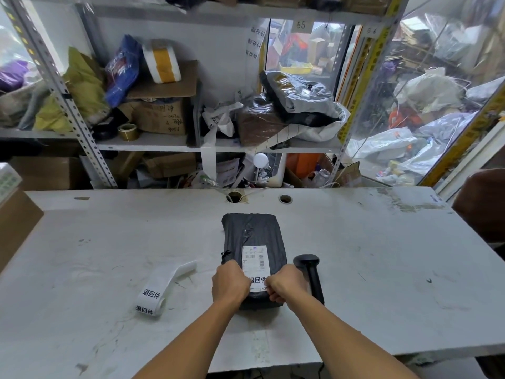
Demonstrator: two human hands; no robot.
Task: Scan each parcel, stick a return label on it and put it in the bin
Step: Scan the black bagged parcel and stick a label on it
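A black plastic parcel (252, 242) lies lengthwise on the white table (109, 242) in front of me, with a white shipping label (254, 258) on top. Below that label sits a white return label (258, 280) with black characters. My left hand (231, 283) and my right hand (282, 285) are on the parcel's near end, either side of the return label, fingers curled down at its edges. A roll of return labels (158, 294) lies unrolled to the left. A black handheld scanner (310, 274) lies just right of the parcel.
A metal shelf rack (82, 127) behind the table is crammed with boxes, bags and parcels. A cardboard box (13, 222) sits at the table's left edge. Two cable holes (235, 197) open near the table's back edge. Piled bags fill the right background.
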